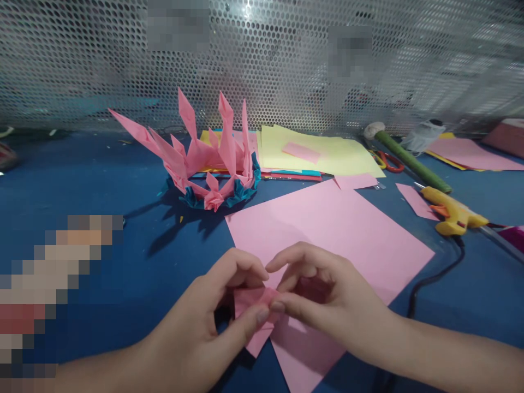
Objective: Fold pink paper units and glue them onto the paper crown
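Observation:
Between my two hands is a small folded piece of pink paper [254,341], with creases across it. My left hand [216,305] pinches it from the left, thumb on top and fingers bent behind. From the right, my right hand [327,295] holds its upper corner between thumb and fingertips; the thumbs nearly meet. Part of the fold is hidden by my fingers. Beneath and beyond my hands lies a large sheet of pink paper [327,229] on the blue table. A pink pointed paper crown [213,191] with a crinkled blue band stands farther back on the left.
Yellow paper sheets [311,144] are stacked at the back. On the right lie a yellow glue gun [454,210] with a black cord, a green stick [413,158] and red-handled scissors [392,161]. A perforated metal screen [262,65] rises behind. Something pixelated covers the left side.

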`<state>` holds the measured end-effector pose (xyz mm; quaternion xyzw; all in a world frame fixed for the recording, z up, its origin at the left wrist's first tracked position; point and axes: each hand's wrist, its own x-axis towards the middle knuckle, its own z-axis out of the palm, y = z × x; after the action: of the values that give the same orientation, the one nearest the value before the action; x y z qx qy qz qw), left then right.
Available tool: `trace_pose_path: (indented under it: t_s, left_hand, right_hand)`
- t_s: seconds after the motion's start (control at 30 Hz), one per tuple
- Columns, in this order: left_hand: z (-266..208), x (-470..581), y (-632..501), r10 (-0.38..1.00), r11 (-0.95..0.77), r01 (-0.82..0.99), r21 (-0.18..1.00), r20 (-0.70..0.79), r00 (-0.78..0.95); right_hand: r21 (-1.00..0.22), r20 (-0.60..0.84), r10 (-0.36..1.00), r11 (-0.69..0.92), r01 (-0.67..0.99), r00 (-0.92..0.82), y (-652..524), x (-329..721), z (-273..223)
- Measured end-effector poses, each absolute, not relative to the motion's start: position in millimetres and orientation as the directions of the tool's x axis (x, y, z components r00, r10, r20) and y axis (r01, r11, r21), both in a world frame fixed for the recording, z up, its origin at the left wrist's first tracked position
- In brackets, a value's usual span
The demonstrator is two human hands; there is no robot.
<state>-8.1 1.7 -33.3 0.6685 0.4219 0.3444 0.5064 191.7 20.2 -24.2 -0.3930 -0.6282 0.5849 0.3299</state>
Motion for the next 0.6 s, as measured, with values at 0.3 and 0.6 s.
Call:
trace_pose_path:
  t_s: [0.3, 0.6]
  left_hand:
    - [-31.9, -7.6, 2.4, 0.931, -0.116, 0.162, 0.980, 0.050, 0.362]
    - [-32.0, -7.8, 0.9, 0.930, -0.089, 0.162, 0.983, 0.024, 0.366]
  right_hand:
    - [-1.000, -0.004, 0.855, -0.015, -0.016, -0.519, 20.7, 190.8, -21.4]
    - [-0.951, -0.073, 0.864, 0.090, 0.296, -0.499, 17.9, 191.3, -18.8]
